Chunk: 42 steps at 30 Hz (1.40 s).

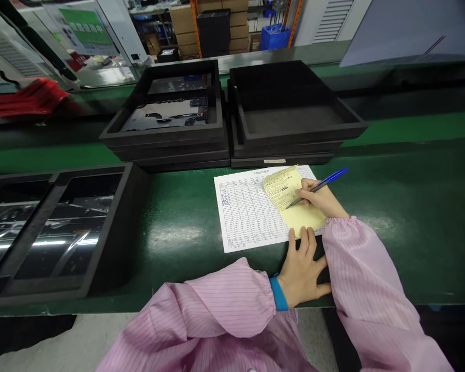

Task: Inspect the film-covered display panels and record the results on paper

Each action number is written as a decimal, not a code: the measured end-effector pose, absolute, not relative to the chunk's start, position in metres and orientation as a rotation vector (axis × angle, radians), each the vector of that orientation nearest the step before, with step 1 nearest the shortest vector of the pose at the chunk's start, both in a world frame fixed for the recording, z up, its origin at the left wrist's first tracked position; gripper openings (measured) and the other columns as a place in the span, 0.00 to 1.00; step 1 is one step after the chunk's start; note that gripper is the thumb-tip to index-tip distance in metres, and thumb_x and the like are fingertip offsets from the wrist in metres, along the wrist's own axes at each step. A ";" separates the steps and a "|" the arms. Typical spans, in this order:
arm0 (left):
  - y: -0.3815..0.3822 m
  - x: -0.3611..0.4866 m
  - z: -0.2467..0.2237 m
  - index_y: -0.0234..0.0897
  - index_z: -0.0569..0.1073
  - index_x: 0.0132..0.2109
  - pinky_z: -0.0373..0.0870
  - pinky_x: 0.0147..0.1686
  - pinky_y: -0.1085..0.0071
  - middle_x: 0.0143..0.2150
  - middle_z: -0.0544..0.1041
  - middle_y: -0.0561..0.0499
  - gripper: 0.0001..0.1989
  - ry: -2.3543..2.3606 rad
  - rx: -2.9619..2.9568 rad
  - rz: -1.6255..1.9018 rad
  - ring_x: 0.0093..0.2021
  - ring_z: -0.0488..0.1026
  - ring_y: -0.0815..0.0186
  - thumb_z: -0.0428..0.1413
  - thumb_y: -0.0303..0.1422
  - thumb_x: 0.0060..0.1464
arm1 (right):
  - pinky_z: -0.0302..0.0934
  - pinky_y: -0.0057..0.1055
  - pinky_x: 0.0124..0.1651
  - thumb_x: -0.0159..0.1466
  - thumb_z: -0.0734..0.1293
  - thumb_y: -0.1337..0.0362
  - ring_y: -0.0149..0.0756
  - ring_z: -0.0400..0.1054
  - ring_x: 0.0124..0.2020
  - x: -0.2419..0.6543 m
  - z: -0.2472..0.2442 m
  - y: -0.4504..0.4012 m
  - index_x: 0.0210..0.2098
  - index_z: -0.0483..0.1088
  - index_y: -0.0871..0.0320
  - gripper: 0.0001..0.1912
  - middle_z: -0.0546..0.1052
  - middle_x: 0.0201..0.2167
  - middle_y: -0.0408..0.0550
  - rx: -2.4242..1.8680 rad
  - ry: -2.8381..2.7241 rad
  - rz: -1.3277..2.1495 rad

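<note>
A white printed form (248, 217) with a table grid lies on the green bench. On its right half rests a yellow note (281, 188) covered with handwriting in its upper part. My right hand (318, 199) grips a blue-capped pen (335, 175), its tip touching the note or just above it. Below, my left hand (303, 271) lies flat with fingers spread, its fingertips at the lower edge of the note and form. A blue band (278, 294) circles the left wrist.
Two stacks of black trays stand behind the form; the left stack (163, 135) holds parts in its top tray, the right stack's top tray (294, 116) shows a bare bottom. Another black tray (110, 222) with dark panels sits at left. Red material (27, 98) lies at back left.
</note>
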<state>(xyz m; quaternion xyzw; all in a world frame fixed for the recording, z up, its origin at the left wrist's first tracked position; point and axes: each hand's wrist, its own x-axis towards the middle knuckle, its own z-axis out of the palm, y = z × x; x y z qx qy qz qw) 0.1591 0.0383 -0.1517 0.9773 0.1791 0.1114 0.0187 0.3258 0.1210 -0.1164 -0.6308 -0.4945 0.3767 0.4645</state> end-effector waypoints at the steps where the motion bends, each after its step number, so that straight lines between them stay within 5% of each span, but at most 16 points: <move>1: 0.038 0.159 -0.152 0.35 0.62 0.55 0.30 0.57 0.43 0.63 0.53 0.22 0.34 0.556 3.035 0.345 0.64 0.51 0.38 0.41 0.60 0.57 | 0.45 0.25 0.22 0.51 0.68 0.65 0.24 0.51 0.14 0.326 -0.116 0.121 0.15 0.54 0.57 0.17 0.60 0.09 0.39 -1.548 -1.213 0.926; 42: 0.038 0.158 -0.149 0.35 0.60 0.58 0.42 0.58 0.45 0.63 0.54 0.23 0.33 0.569 3.007 0.361 0.64 0.51 0.39 0.44 0.58 0.58 | 0.44 0.26 0.22 0.50 0.67 0.65 0.24 0.50 0.15 0.333 -0.115 0.120 0.14 0.53 0.57 0.17 0.59 0.09 0.39 -1.579 -1.175 0.860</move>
